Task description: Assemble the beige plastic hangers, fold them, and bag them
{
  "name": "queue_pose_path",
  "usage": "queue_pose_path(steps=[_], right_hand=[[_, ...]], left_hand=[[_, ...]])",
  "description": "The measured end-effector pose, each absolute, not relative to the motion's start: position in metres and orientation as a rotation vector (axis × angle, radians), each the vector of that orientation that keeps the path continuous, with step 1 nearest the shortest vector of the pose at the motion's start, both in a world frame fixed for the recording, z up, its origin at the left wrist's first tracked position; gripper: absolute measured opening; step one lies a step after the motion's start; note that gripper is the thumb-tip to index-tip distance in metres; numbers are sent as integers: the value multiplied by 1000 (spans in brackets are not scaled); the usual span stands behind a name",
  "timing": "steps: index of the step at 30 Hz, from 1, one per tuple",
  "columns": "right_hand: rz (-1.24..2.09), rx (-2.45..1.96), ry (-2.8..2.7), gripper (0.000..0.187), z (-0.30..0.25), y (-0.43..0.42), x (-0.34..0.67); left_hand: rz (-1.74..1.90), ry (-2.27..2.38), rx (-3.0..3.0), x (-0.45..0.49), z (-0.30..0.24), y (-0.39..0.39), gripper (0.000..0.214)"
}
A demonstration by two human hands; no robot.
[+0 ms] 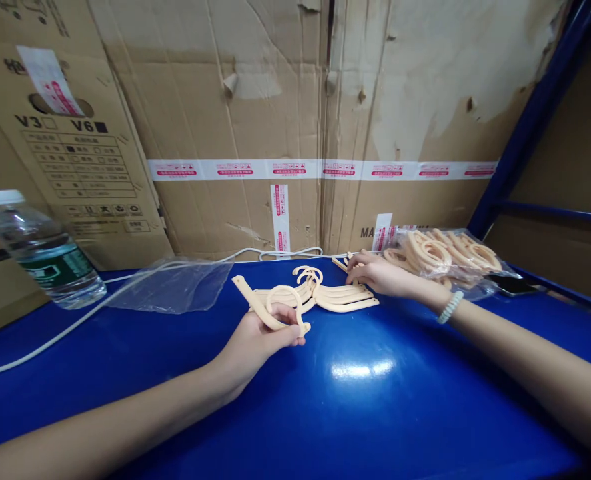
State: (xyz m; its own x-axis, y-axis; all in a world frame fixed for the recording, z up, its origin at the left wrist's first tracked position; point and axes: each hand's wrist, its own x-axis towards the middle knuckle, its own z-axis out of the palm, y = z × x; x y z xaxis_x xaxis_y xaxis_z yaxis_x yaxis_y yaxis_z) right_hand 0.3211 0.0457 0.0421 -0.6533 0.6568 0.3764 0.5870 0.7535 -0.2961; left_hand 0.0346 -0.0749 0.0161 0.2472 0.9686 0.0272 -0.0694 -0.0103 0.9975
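My left hand (268, 337) is closed on a cream plastic hanger part (258, 303), pinched between thumb and fingers. It has a flat arm rising to the upper left and a round hook-like loop. Just beyond lies a stack of cream plastic hangers (342, 297) with curved arms spread both ways and hooks pointing away from me. My right hand (375, 272) is behind the right end of the stack, its fingers bent down over small cream pieces (340, 265). What its fingertips grip is mostly hidden.
Clear bags of cream ring-shaped parts (430, 253) lie at the right, beside a dark flat object (515, 285). A flat plastic bag (175, 287), a white cable (45, 347) and a water bottle (50, 257) are at the left. Cardboard (245, 127) walls the blue table (295, 413).
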Motion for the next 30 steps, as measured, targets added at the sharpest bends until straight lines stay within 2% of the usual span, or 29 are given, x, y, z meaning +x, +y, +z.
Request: queue_pose_path(steps=[6,11,17,20,24,28,30], right_hand=[[274,-905,-2476,19,34,52,321],[383,-897,-2195,8,34,45,317],[586,-907,-1724,34,42,19,299],[847,-882,-1574,37,49,-6,283],[1414,-812,-1230,34,50,-39,259],[1612,-786,-1111,29,37,-57,243],[1650,-809,-1055,35,30,-60,240]], left_hand=[[1063,996,1188,37,19,-75,18],[1044,993,1206,36,20,-76,20],[1042,980,1271,33,16,-75,20],[1053,958,1231,33,15,-74,19],[1056,942,1194,32,14,-74,19],[1057,935,1202,32,15,-74,19],[1057,949,1224,32,16,-74,18]])
